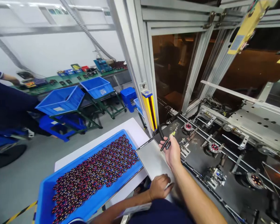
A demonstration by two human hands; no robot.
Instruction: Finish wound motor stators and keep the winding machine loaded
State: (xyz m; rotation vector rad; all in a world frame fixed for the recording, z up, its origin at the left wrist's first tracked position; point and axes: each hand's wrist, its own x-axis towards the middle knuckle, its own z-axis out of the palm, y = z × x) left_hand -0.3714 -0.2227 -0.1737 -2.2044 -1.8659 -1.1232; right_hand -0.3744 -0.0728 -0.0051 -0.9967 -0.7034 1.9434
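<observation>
My right hand (173, 153) is closed around a small black-handled tool (165, 144) with a yellow-green part at its upper end. It is raised above the right edge of a flat grey metal plate (151, 157). Lower down, near my body, my left hand (160, 186) is over the same plate with its fingers curled in; whatever they may hold is too small or hidden to name. Left of the plate lies a blue tray (128, 169) filled with many small round parts (95, 168) in dark, red and blue tones.
On the right, a machine bed (198, 161) carries rails and round fixtures (214, 147). A yellow sensor bar (150, 109) is mounted on an aluminium post (133, 46). Blue bins (63, 101) and a green bench (60, 82) stand behind. Another person (9, 102) is at far left.
</observation>
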